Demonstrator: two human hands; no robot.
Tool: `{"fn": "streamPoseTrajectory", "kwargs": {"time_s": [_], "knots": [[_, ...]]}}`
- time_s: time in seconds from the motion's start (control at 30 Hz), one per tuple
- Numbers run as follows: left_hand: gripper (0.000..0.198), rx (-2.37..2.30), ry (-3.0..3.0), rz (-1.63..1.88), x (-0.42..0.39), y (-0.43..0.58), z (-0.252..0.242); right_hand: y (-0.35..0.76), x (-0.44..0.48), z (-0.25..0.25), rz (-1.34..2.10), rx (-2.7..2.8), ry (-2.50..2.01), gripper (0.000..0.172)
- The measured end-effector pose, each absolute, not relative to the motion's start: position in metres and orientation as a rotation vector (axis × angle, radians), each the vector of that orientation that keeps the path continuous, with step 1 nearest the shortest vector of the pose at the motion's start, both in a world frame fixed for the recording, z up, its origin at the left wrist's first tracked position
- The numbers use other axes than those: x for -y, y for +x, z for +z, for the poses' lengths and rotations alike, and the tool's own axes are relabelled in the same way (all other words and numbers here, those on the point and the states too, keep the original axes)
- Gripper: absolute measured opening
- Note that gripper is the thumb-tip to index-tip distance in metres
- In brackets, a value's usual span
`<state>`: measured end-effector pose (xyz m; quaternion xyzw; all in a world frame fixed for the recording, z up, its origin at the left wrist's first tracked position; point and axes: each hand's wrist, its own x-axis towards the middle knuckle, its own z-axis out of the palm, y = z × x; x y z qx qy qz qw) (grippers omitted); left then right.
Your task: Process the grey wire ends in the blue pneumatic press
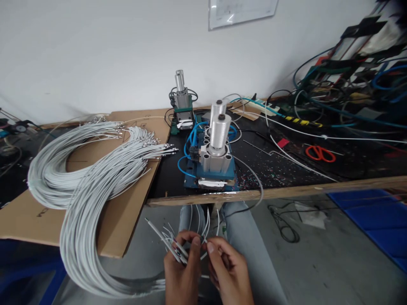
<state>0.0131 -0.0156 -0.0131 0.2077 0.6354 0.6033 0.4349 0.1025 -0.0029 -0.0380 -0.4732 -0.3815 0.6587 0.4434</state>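
Observation:
Below the table's front edge, my left hand (182, 267) is closed around several white cables (162, 237), their ends fanning out to the upper left. Close beside it, my right hand (227, 267) pinches thin white wire ends (207, 224) between thumb and forefinger. The fingertips of both hands nearly meet there. A thick bundle of white cables (78, 237) hangs off the cardboard and runs toward my left hand. Straight ahead on the table edge stands a pneumatic device (218, 148) with silver cylinders on a blue base.
Coiled cables lie on a cardboard sheet (133, 224) at left. A second pneumatic device (182, 101) stands behind. Red-handled scissors (320, 153), a bent metal rod (257, 147) and coloured scraps lie on the black table (299, 169). Tangled hoses and equipment crowd the right. A blue panel (372, 220) is at lower right.

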Motion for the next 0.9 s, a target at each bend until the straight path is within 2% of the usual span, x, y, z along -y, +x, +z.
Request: {"fn": "streamPoseTrajectory", "kwargs": {"time_s": [0.27, 0.33, 0.43, 0.47, 0.6, 0.83, 0.9], "knots": [[0.045, -1.594, 0.541, 1.45, 0.013, 0.013, -0.011, 0.106, 0.002, -0.043, 1.643, 1.037, -1.144, 0.054], [0.046, -1.561, 0.567, 1.439, 0.011, 0.011, -0.006, 0.115, -0.002, -0.046, 1.581, 1.196, -1.121, 0.047], [0.047, -1.509, 0.58, 1.416, 0.005, 0.006, -0.002, 0.138, -0.015, -0.046, 1.328, 1.554, -1.01, 0.027], [0.046, -1.498, 0.582, 1.409, 0.004, 0.004, -0.002, 0.145, -0.021, -0.044, 1.246, 1.691, -0.933, 0.026], [0.044, -1.454, 0.575, 1.38, -0.003, -0.001, -0.008, 0.162, -0.044, -0.026, 1.127, 2.073, -0.633, 0.042], [0.056, -1.449, 0.402, 1.493, -0.012, 0.005, -0.006, 0.159, -0.076, -0.022, 0.955, 1.93, -0.694, 0.049], [0.057, -1.438, 0.359, 1.522, -0.013, 0.006, -0.004, 0.159, -0.083, -0.031, 0.816, 1.91, -0.728, 0.044]]}}
